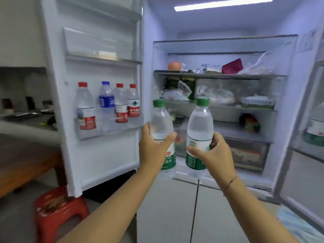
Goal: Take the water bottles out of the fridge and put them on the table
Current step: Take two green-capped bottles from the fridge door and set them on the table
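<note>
Around two bottles with green caps, the person's fingers are curled tight. The left hand (151, 148) grips the left bottle (162, 135) at its middle, and the palm hides part of the green label. The right hand (213, 155) grips the right bottle (199, 137) lower down, with most fingers hidden behind it. Both bottles stand upright, close together but not touching, in front of the open fridge (219, 106).

Left of the left hand, four more bottles sit in the door shelf (108, 128): three with red caps (85, 106) and one with a blue cap (106, 102). Past the fingers, the fridge shelves hold bags and food too blurry to name. Far right, another bottle (316, 128) is cut off by the edge. Below the left arm stands a red stool (57, 211).
</note>
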`<move>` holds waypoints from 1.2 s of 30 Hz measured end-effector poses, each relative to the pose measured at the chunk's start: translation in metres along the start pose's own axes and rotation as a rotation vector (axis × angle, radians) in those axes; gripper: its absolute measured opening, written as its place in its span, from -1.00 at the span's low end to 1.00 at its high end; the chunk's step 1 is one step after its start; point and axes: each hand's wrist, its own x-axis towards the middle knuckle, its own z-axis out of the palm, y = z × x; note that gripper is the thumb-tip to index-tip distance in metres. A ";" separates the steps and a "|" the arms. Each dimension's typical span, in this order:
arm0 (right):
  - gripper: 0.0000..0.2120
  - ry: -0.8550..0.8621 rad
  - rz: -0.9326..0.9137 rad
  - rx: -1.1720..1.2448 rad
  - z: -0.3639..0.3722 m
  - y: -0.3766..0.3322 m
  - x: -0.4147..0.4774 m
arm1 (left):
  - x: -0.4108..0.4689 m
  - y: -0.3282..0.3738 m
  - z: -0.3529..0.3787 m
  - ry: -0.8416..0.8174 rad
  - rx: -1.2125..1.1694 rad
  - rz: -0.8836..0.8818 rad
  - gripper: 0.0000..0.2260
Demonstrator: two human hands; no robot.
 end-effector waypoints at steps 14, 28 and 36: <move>-0.46 -0.330 0.048 0.271 0.315 -0.091 -0.099 | 0.033 -0.037 -0.342 0.294 0.252 0.019 -0.50; -0.46 -0.529 0.044 0.321 0.551 -0.102 -0.078 | 0.136 -0.120 -0.517 0.514 0.368 -0.028 -0.45; -0.45 -0.588 0.063 0.345 0.675 -0.101 -0.026 | 0.230 -0.170 -0.584 0.585 0.370 -0.061 -0.47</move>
